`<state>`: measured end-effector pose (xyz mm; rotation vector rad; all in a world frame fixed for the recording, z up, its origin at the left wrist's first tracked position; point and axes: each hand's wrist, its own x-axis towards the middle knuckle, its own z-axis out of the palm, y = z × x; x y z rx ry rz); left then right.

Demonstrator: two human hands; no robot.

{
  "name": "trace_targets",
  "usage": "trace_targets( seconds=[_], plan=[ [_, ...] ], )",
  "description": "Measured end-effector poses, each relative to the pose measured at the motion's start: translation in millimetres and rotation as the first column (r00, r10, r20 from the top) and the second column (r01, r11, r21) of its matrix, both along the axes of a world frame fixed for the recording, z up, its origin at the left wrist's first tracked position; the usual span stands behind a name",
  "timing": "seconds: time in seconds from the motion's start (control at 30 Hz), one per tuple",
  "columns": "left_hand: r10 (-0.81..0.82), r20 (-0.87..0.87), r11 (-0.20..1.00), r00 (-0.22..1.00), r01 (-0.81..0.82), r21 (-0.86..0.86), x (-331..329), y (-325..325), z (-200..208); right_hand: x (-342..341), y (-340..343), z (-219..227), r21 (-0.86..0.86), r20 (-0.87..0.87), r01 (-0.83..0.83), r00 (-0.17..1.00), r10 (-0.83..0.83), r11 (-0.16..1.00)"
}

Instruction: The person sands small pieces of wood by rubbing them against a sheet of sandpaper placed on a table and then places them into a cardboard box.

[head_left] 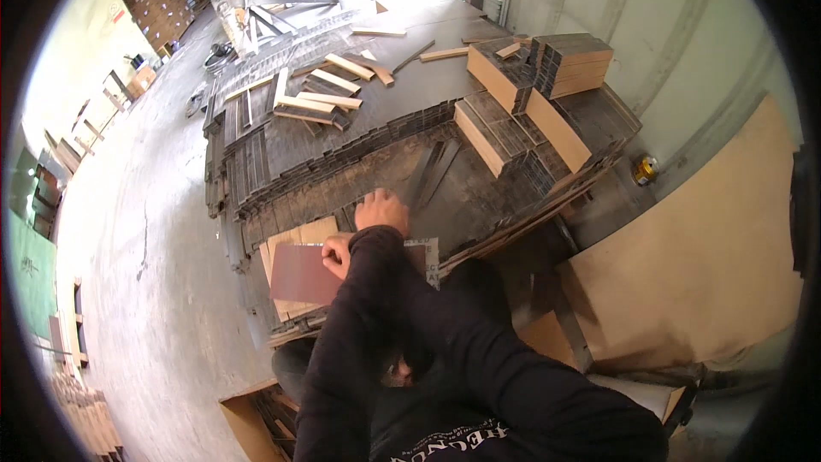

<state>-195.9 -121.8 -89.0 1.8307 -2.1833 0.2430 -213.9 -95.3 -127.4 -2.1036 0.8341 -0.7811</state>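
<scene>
My left hand [337, 256] rests with curled fingers on a flat reddish-brown sheet [299, 278] that looks like sandpaper. Under the sheet lies pale cardboard [318, 229], and a light printed piece [433, 258] shows at its right end. Just beyond, my right hand [381, 210] is closed, knuckles up, at the near edge of the dark work surface. Whatever either hand grips is hidden by the fingers. Closest to the right hand are two dark strips [434, 173] lying on that surface. The right sleeve covers part of the sheet.
Stacked dark-faced wooden blocks [573, 64] stand at the right of the bench. Loose pale and dark strips [329, 90] lie scattered farther back. A yellow can [645, 170] is by the wall, above a large tan board [693, 239]. An open box [261, 419] sits low left.
</scene>
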Motion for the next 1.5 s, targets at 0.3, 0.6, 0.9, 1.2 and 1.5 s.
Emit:
trace_targets(
  seconds=[0.3,0.6,0.9,1.2,1.5],
  plan=[
    [0.213,-0.235,0.977,0.948,-0.203,0.069,25.1,-9.1,-10.0,13.5,7.2,-9.4,0.051,-0.026,-0.033,0.999,0.034,0.998],
    [0.584,-0.341,0.776,0.736,-0.630,-0.032,167.6,155.1,-29.6,17.7,0.4,3.7,-0.017,-0.022,0.050,0.998,-0.051,0.999],
    [0.467,0.030,0.880,0.884,-0.467,0.082,144.8,163.6,-25.4,17.5,2.5,-0.8,-0.010,0.113,0.105,0.988,-0.103,0.994],
    [0.410,0.201,0.908,0.890,-0.420,0.007,141.2,145.9,-42.8,17.8,3.9,-1.8,-0.102,0.041,0.084,0.996,-0.081,0.991],
    [0.364,0.103,0.906,0.926,-0.378,0.189,131.0,216.6,-30.3,24.8,6.8,-5.0,-0.097,0.047,0.085,0.996,-0.081,0.992]
  ],
)
